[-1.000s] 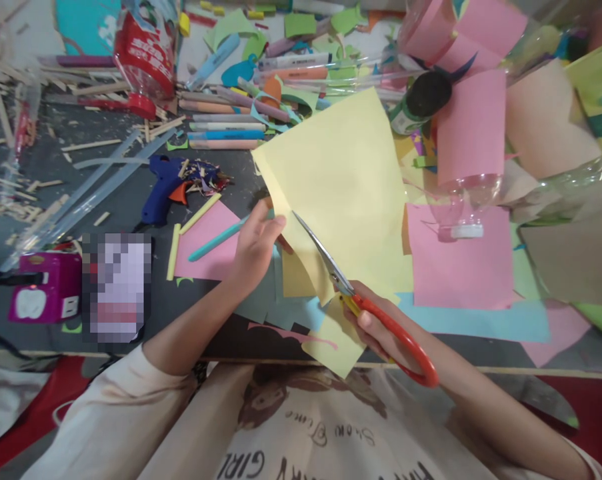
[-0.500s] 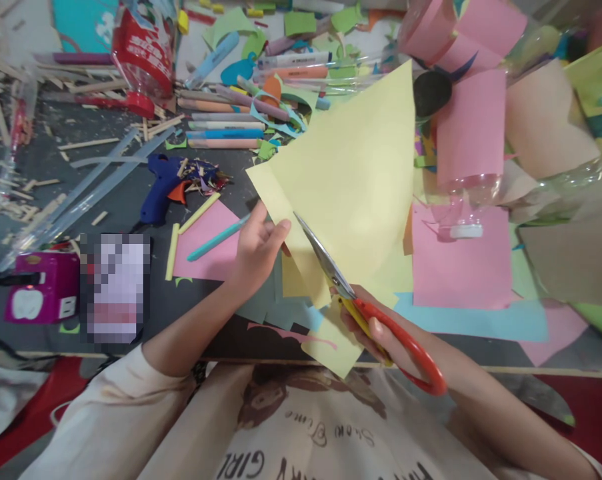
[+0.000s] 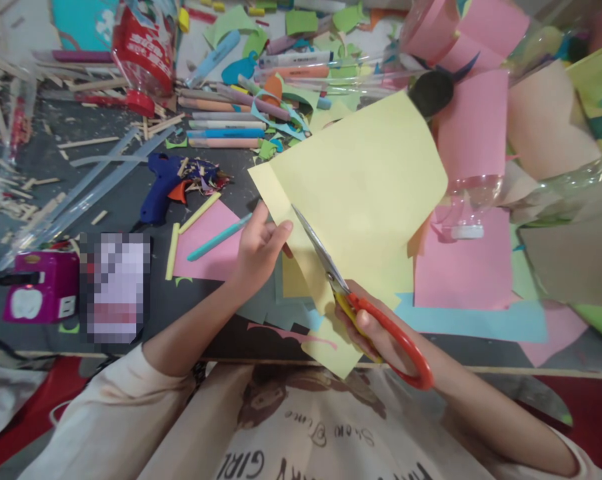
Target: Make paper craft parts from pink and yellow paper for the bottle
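A large yellow paper sheet slants over the table, its left strip partly cut from the rest. My left hand pinches that strip near its lower left edge, thumb on top. My right hand is wrapped round the handles of scissors, one handle red and one yellow. The silver blades point up and left and lie along the cut line in the sheet, their tips a little right of my left thumb. The lower blade is hidden by the paper.
Left of the hands lie a blue glue gun, a pink paper with rolled yellow strips, and a phone. Markers and scraps are behind. Pink-wrapped bottles stand or lie at the right.
The yellow sheet's far right part has swung down and to the right, its top corner lower now. My right hand and the scissors have shifted slightly up and left.
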